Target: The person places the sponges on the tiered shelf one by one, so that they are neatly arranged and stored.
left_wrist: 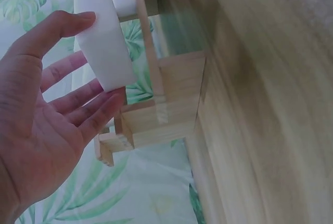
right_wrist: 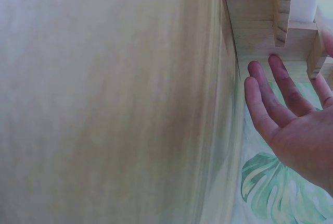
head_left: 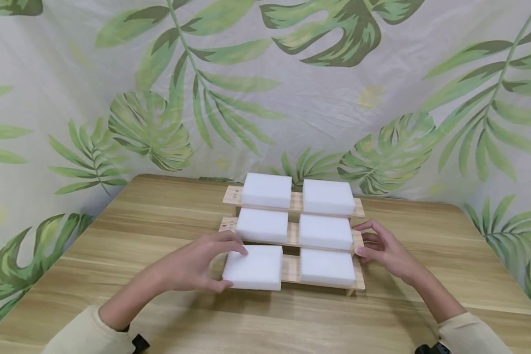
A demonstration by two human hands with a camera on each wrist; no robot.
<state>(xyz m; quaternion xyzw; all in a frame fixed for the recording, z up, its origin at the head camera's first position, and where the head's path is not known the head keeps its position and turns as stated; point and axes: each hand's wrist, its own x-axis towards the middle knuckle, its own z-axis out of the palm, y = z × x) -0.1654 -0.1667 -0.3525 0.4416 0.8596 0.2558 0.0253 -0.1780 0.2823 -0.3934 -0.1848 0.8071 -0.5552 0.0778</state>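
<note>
A stepped wooden rack (head_left: 290,269) with three tiers stands on the table, bearing several white foam blocks, two on each tier. At the front left, my left hand (head_left: 196,263) grips a white foam block (head_left: 253,268), thumb at its front corner and a finger on its top. In the left wrist view, this block (left_wrist: 104,41) sits between thumb and fingers, its end jutting past the shelf edge. My right hand (head_left: 387,250) holds the right end of the middle tier with thumb and index finger; its other fingers (right_wrist: 283,83) extend loosely below, beside the rack.
The wood-grain table (head_left: 159,221) extends around the rack on all sides. Behind it hangs a leaf-patterned cloth (head_left: 230,113). Other foam blocks (head_left: 327,265) rest on the right half of the tiers, and two blocks sit behind the gripped one.
</note>
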